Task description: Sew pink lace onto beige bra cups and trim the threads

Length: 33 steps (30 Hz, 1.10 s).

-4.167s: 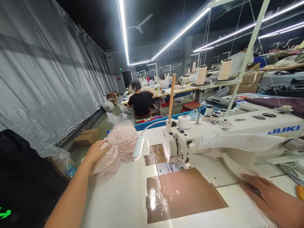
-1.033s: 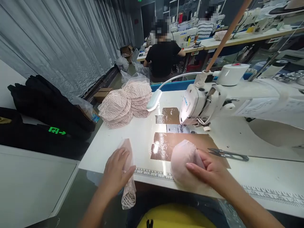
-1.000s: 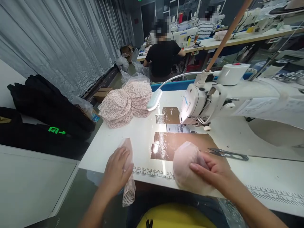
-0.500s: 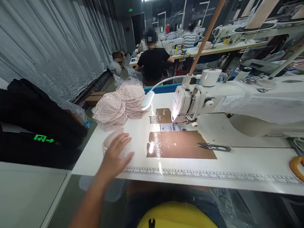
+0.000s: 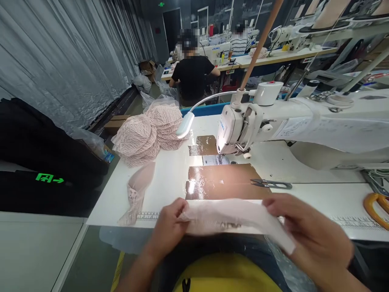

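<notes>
Between my two hands a strip of pale pink, sheer fabric [image 5: 225, 211] is stretched at the table's front edge. My left hand [image 5: 173, 223] pinches its left end; my right hand [image 5: 306, 231] grips it near the other end, with a short tail hanging past the fingers. To the left, a separate pink lace piece [image 5: 139, 190] lies crumpled on the white table. Just beyond the strip are a brown shiny sheet [image 5: 221, 182] and thread snips [image 5: 270, 183]. The sewing machine [image 5: 234, 125] stands behind them.
Stacks of pink lace pieces [image 5: 136, 138] sit at the table's back left, beside a small lamp [image 5: 185, 125]. A printed ruler [image 5: 148, 216] runs along the front edge. Orange-handled scissors [image 5: 375, 209] lie far right. A person in black [image 5: 193, 75] sits at another table ahead.
My left hand has moved right and down from the lace piece, which now lies alone. My right hand has come into view, and both hands now hold a pale strip.
</notes>
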Each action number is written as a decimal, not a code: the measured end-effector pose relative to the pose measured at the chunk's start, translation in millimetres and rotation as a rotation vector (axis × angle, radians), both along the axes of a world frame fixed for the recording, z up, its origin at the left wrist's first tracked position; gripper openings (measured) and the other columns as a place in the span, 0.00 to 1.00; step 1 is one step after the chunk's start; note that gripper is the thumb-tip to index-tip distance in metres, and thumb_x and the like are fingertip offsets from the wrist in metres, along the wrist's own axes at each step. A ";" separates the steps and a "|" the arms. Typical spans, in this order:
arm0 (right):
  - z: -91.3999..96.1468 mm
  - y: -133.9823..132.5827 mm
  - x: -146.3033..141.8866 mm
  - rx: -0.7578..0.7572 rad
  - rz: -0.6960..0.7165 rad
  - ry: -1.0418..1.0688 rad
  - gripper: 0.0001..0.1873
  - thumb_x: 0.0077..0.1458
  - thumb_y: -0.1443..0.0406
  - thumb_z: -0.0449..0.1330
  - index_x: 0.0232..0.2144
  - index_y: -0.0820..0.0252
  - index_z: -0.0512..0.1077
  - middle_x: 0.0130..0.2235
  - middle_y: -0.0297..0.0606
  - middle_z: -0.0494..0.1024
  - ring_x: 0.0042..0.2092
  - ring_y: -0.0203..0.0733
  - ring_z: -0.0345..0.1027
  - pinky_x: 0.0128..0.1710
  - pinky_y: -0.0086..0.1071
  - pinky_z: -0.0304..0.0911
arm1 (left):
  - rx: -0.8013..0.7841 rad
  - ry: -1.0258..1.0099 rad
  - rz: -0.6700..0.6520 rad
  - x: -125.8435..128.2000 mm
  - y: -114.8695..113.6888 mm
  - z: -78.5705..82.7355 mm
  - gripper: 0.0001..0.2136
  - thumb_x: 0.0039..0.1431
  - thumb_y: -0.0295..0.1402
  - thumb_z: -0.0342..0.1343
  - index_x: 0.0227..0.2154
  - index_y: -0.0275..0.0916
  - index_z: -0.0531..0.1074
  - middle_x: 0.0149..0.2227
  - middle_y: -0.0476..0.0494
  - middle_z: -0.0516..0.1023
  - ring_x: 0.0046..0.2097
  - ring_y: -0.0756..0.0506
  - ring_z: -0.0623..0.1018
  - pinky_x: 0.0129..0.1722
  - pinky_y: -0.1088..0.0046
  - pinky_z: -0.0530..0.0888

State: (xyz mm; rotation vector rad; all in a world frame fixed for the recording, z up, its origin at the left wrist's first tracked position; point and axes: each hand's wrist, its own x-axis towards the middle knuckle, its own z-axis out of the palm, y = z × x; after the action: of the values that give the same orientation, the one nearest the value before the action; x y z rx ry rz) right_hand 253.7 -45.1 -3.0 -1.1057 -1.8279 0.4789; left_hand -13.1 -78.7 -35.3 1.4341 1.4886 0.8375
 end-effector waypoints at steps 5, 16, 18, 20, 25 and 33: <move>-3.3 11.1 -4.9 -0.180 0.113 -0.053 0.02 0.52 0.63 0.58 0.30 0.54 0.67 0.36 0.40 0.74 0.39 0.45 0.68 0.32 0.33 0.64 | -0.144 -0.339 -0.194 -2.3 -4.4 8.1 0.13 0.60 0.41 0.50 0.28 0.35 0.71 0.26 0.48 0.67 0.29 0.50 0.66 0.30 0.75 0.63; -27.8 17.9 -38.2 -1.232 0.968 0.487 0.13 0.47 0.59 0.67 0.30 0.63 0.72 0.28 0.33 0.73 0.31 0.38 0.67 0.37 0.34 0.65 | 0.068 -0.267 -0.384 20.3 24.6 8.3 0.40 0.44 0.40 0.67 0.61 0.45 0.58 0.62 0.38 0.57 0.57 0.36 0.63 0.54 0.63 0.64; -25.6 20.8 -38.8 -1.231 1.000 0.512 0.14 0.45 0.59 0.68 0.28 0.64 0.72 0.28 0.35 0.73 0.31 0.38 0.66 0.36 0.33 0.64 | -0.074 -0.423 -0.462 17.8 35.3 3.1 0.44 0.42 0.41 0.68 0.62 0.45 0.54 0.61 0.37 0.59 0.58 0.35 0.63 0.56 0.60 0.63; -25.0 24.0 -38.2 -1.219 0.982 0.538 0.14 0.45 0.59 0.68 0.28 0.64 0.72 0.29 0.35 0.72 0.31 0.37 0.66 0.33 0.31 0.63 | -0.208 -0.546 -0.523 15.7 43.2 1.6 0.41 0.44 0.40 0.67 0.62 0.44 0.55 0.55 0.36 0.66 0.51 0.38 0.70 0.49 0.64 0.68; -30.1 29.2 -32.4 -1.098 0.670 0.353 0.20 0.50 0.59 0.65 0.45 0.60 0.70 0.29 0.33 0.71 0.30 0.35 0.63 0.29 0.27 0.59 | -0.163 -0.381 -0.379 21.7 51.2 10.6 0.19 0.51 0.33 0.62 0.47 0.37 0.71 0.42 0.42 0.73 0.40 0.46 0.73 0.38 0.75 0.69; -41.9 33.4 -17.1 -0.908 0.515 0.348 0.33 0.59 0.53 0.54 0.63 0.53 0.50 0.33 0.36 0.73 0.30 0.36 0.64 0.31 0.30 0.62 | -0.256 -0.537 -0.189 40.2 46.2 2.1 0.12 0.55 0.38 0.59 0.31 0.32 0.75 0.27 0.47 0.72 0.30 0.49 0.70 0.31 0.76 0.65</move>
State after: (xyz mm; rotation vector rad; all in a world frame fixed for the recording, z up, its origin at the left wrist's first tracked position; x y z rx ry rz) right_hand 236.6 -11.7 -44.9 -0.9868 -1.5687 1.8103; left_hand 27.1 -32.5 -33.2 1.0341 0.9939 0.8014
